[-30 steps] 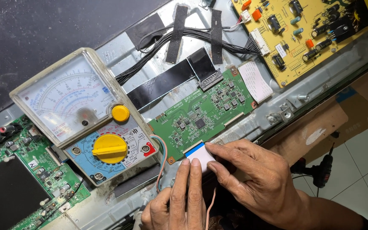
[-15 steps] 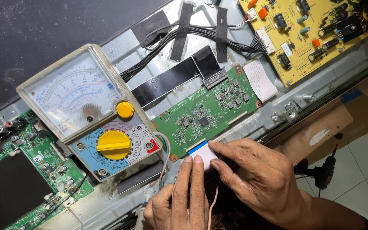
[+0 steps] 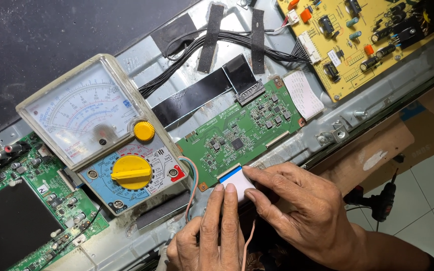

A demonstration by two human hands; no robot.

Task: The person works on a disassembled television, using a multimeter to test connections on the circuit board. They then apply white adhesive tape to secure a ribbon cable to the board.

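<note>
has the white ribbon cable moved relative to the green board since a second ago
No. The white ribbon cable stays at the green board lower edge, pinched by both hands; only the camera shifted.

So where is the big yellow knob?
In the head view, the yellow knob sits left of centre on the analog multimeter, just left of the green circuit board and above the left hand.

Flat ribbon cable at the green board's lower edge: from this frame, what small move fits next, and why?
Probably a short, straight push of the white flat cable toward the green board. Its blue-edged end sits right at the board's lower edge, the left hand has two fingertips on it, and the right hand pinches it from the side. Whether it is already seated cannot be told.
</note>
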